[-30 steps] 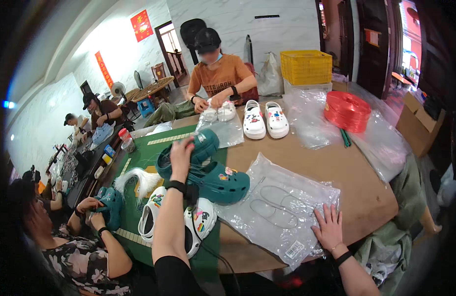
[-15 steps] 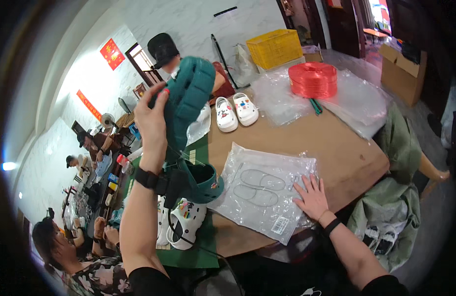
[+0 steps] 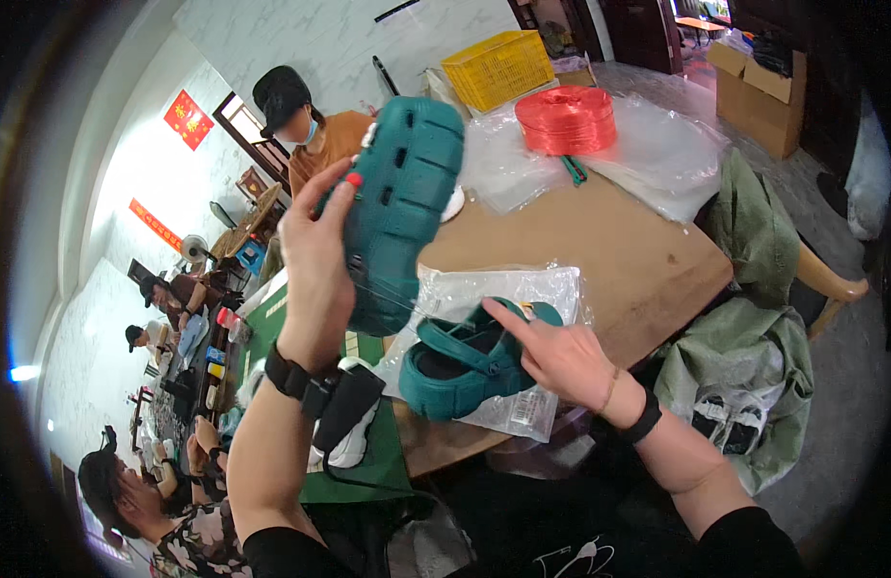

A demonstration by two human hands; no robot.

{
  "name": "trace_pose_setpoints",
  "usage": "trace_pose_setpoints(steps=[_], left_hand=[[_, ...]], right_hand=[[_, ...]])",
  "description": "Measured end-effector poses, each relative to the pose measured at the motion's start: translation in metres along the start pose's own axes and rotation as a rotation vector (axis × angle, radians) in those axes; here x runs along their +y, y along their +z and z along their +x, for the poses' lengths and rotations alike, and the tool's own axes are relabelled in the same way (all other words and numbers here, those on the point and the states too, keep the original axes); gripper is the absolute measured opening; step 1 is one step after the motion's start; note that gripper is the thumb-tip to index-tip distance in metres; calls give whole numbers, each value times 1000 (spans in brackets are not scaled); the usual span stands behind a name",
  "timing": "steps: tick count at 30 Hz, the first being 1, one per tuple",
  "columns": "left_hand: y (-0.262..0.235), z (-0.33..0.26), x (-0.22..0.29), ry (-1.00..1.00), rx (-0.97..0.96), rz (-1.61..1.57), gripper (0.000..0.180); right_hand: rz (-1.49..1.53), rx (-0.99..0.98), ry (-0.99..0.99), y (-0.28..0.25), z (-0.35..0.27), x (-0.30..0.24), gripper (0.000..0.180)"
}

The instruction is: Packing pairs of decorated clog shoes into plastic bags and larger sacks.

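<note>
My left hand (image 3: pixel 315 255) is closed on the edge of a teal clog (image 3: pixel 407 207), which stands upright with its ridged sole showing. Thin clear strands run from it to a second teal clog (image 3: pixel 455 390), tilted over a clear plastic bag (image 3: pixel 561 284). At that lower clog's strap is my right hand (image 3: pixel 566 361), index finger stretched along it and the other fingers partly hidden. The bag lies on the brown tabletop, largely covered by the clog. Beside my left wrist, a white clog (image 3: pixel 354 445) is mostly hidden.
A red roll of plastic twine (image 3: pixel 566 120) sits on clear plastic bags (image 3: pixel 657 173) at the far side, with green-handled scissors (image 3: pixel 574 170) close by. Behind stands a yellow crate (image 3: pixel 498 69). A green sack (image 3: pixel 734 395) is at the right. Other people sit along the left.
My right hand has left the plastic bag and come to the lower teal clog. Both clogs have shifted right, the lower one now over the bag. The view has turned slightly.
</note>
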State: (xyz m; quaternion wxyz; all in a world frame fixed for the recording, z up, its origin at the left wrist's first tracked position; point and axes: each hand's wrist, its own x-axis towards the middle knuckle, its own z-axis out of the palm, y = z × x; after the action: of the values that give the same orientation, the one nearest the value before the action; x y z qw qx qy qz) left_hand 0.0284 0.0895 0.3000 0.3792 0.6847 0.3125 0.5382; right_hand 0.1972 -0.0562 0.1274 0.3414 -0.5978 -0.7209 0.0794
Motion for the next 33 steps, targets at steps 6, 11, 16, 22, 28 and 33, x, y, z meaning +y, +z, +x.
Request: trace_pose_setpoints(steps=[6,11,16,22,28,33], left_hand=[[16,-38,-43,-69,-48,144,30],[-15,-48,-95,-63,-19,416,33],[-29,-76,-116,-253,37,253,39],[8,-122,-166,-500,-58,-128,55],[12,-177,-102,-756,-123,-392,54],[-36,-204,-116,-600,28,-275,38]], right_hand=[[59,-223,-191,46,0,31,39],[-60,-226,-202,54,-3,17,31],[-253,-219,-336,8,13,4,22],[-333,-153,-432,13,43,52,20],[-313,-168,-136,35,7,80,32],[-89,211,-57,40,6,51,27]])
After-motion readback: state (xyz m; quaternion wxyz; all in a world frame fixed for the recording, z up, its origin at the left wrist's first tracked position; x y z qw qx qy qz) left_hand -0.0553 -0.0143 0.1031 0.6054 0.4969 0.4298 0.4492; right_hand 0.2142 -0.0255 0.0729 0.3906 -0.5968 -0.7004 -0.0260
